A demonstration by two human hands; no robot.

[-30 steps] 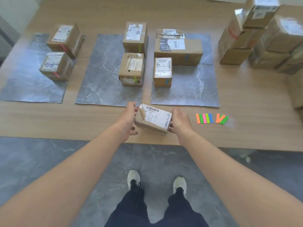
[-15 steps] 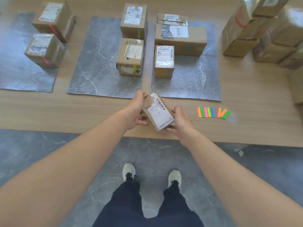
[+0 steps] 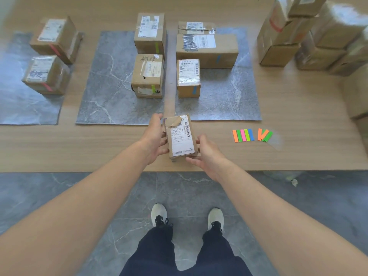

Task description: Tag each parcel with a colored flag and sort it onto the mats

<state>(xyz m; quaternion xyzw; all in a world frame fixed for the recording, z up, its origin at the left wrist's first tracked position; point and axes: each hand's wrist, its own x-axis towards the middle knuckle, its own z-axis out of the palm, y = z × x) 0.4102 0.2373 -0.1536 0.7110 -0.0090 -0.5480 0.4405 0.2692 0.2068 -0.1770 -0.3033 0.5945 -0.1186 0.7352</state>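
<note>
- A small cardboard parcel [image 3: 180, 136], white label up, was held over the wooden surface [image 3: 99, 148], just in front of the middle mat's [image 3: 111, 86] near right corner.
- The left hand [image 3: 154, 136] had its grip curled round the parcel's left side.
- The right hand [image 3: 207, 154] had its grip closed on the near right corner, thumb on the side and fingers beneath.
- Two green-flagged parcels [image 3: 147, 75] stood along the middle mat's right edge, one behind the other.
- Just right of the middle mat lay the right mat [image 3: 229, 96], carrying parcels, two of them with blue flags.
- Left of the middle mat lay the left mat [image 3: 20, 108], with two red-flagged parcels [image 3: 46, 74].
- A row of colored flags [image 3: 243, 135] lay on the surface, to the right of the middle mat's near edge.
- A stack of parcels [image 3: 278, 36] stood far right of the middle mat.
</note>
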